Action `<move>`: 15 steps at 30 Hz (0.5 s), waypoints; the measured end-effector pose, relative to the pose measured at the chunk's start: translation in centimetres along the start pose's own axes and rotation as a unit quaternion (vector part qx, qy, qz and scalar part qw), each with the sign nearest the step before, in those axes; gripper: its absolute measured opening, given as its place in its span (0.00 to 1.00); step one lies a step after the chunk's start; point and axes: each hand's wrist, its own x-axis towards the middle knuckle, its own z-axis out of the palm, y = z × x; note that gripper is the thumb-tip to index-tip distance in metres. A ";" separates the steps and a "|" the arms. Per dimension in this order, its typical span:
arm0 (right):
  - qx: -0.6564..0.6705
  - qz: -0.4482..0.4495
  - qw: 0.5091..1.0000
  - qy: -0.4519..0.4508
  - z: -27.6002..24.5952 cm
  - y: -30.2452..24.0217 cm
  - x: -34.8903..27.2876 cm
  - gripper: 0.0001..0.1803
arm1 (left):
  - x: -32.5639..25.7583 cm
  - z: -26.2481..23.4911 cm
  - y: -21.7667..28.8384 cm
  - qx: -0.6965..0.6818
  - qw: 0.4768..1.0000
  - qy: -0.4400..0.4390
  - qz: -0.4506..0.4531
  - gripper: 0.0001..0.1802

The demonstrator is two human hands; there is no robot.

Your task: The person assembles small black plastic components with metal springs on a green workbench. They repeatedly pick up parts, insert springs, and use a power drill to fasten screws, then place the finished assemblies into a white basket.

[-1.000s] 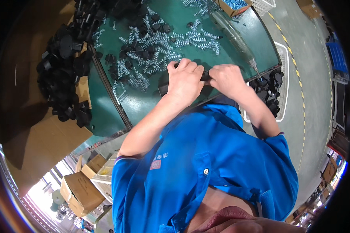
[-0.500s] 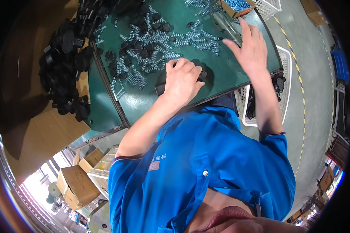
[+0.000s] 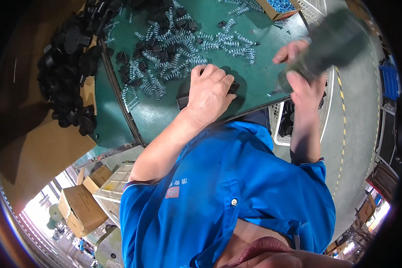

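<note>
My left hand point(image 3: 211, 94) is closed over a black plastic part point(image 3: 183, 101), pressing it against the green tabletop near the front edge. Most of that part is hidden under my palm and fingers. Off to the right, my right hand point(image 3: 306, 85) grips a dark green power screwdriver point(image 3: 330, 49), smeared by motion. Its bit point(image 3: 271, 94) points down and left, above the table's right front corner. Beyond my left hand lie many loose metal coil springs point(image 3: 183, 44), mixed with small black blocks point(image 3: 156, 48).
Black plastic parts point(image 3: 71, 67) are heaped in a cardboard box point(image 3: 53, 152) at left. A small carton of blue screws point(image 3: 280, 6) stands at the table's far right. White baskets point(image 3: 329, 111) sit beside the right edge; the near one holds black parts.
My right hand has picked the power screwdriver up off the table and swung it right and nearer. My left hand stays on the black plastic part.
</note>
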 end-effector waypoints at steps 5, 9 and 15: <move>0.037 -0.039 0.998 -0.038 2.7 0.3 -1.1 0.39 | 0.1 0.3 -0.1 -0.003 1.000 0.004 -0.004 0.24; 0.031 -0.060 0.997 -0.021 3.4 1.8 -1.7 0.37 | 0.0 0.4 -0.1 -0.004 1.000 0.003 -0.013 0.23; 0.054 -0.046 0.997 -0.011 4.1 2.4 -1.7 0.36 | 0.0 0.3 -0.2 -0.005 1.000 -0.003 -0.015 0.22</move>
